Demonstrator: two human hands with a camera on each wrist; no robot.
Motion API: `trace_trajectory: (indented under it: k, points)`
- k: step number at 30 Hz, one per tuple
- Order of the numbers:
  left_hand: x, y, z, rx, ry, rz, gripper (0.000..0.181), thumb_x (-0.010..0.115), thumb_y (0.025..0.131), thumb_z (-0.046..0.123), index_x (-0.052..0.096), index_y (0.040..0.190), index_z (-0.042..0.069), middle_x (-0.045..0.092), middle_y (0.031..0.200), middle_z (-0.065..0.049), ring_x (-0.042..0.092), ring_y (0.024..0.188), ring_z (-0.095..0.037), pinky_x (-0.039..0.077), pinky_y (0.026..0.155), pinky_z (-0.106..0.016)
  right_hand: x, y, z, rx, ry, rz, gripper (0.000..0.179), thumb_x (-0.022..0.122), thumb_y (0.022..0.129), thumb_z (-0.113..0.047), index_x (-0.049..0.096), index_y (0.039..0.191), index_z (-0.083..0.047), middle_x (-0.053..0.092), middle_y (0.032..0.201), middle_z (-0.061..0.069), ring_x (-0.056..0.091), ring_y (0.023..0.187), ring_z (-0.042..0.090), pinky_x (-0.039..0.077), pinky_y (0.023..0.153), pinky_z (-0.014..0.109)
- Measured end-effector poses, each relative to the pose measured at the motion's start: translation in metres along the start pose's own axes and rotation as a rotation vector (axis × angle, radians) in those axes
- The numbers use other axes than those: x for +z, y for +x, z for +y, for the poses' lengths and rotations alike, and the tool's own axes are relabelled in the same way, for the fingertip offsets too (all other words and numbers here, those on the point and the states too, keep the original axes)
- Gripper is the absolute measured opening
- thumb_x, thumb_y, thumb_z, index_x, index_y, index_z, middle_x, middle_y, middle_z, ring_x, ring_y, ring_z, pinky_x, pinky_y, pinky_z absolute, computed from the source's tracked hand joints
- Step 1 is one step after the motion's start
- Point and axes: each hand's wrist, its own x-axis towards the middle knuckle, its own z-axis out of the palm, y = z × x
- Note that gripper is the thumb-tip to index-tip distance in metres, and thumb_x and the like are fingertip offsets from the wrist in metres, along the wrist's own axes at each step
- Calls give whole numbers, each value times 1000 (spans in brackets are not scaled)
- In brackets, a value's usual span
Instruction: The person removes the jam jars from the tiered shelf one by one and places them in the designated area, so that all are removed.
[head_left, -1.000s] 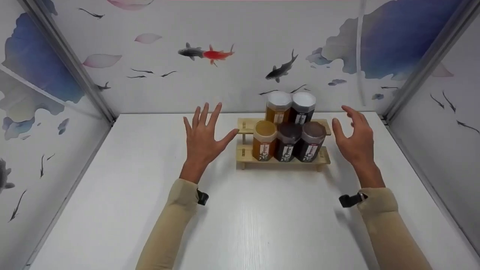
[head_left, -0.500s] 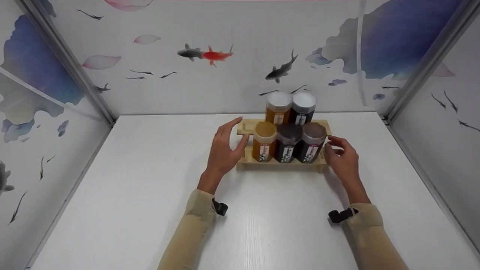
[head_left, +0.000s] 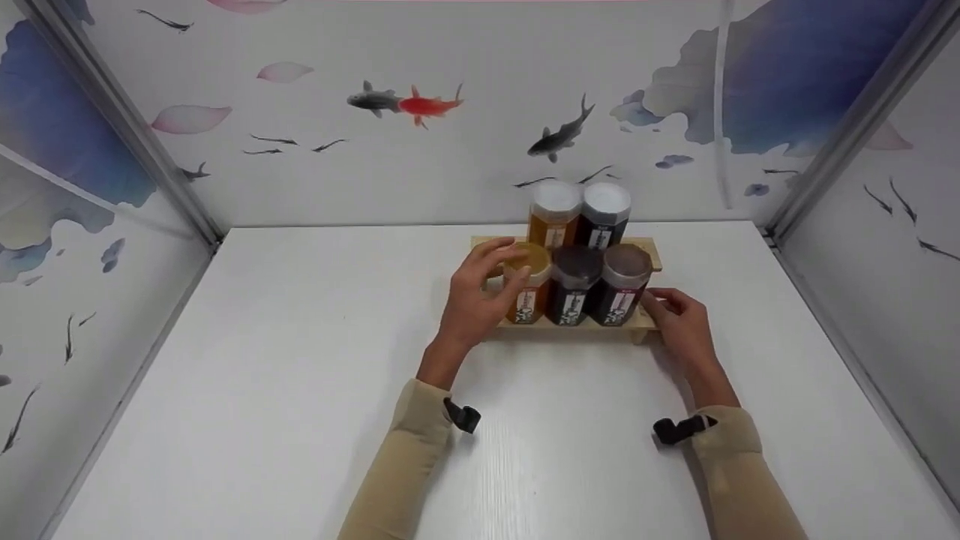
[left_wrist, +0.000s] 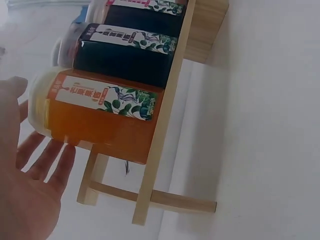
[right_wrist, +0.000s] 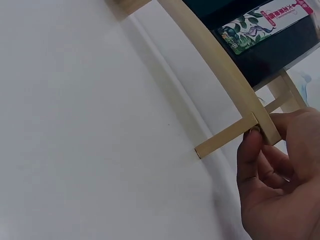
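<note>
A small two-tier wooden rack holds several lidded jars near the table's back edge. On its lower tier stand an amber jar at the left, a dark jar and another dark jar at the right. White lids top the upper tier's amber jar and dark jar. My left hand reaches around the lower amber jar's lid with spread fingers; contact is unclear. Thumb and index finger of my right hand pinch the lower shelf's right end.
The white table runs to a printed back wall, with side walls at left and right. Black wrist cameras, one on the left wrist and one on the right, sit at the sleeve cuffs.
Both hands have come inward from beside the rack. My left hand has moved over to the lower amber jar, and my right hand has taken hold of the rack's right end.
</note>
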Motion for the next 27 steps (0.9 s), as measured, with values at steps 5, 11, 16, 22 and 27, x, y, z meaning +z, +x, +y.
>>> trace_trajectory:
  k: [5,11,16,22,27]
  points:
    - [-4,-5,-7,-66,-71,-52,34,71,106,42,70,140,35,63,148,7,66,128,-14,63,105,-42,3,-6,-5,44,144,-18,55,68,107,-44,64,146,-6,71,101,-15,67,88,0,57,77,16]
    - [-3,-9,-11,-86,-68,-111,53,80,99,44,61,148,42,59,149,10,61,134,-13,61,107,-37,3,-7,-7,67,187,-28,55,66,108,-44,61,148,-7,70,105,-12,69,90,0,59,79,17]
    - [5,-12,-12,-86,-40,-99,62,85,95,42,57,151,40,58,152,8,59,136,-15,60,109,-38,2,-3,3,64,216,-35,53,68,106,-48,62,145,-11,69,109,-10,70,93,0,61,82,16]
    - [14,-15,-13,-81,47,-32,68,89,90,43,56,150,40,58,151,7,61,134,-14,62,105,-34,1,-1,4,65,190,-45,54,68,105,-51,63,143,-13,66,115,-8,69,95,0,60,82,16]
    - [18,-17,-12,-52,121,12,68,89,92,42,57,151,38,60,148,2,61,134,-16,62,102,-31,1,-1,2,44,133,-41,59,64,108,-50,60,150,-8,64,115,-8,66,93,-1,58,80,14]
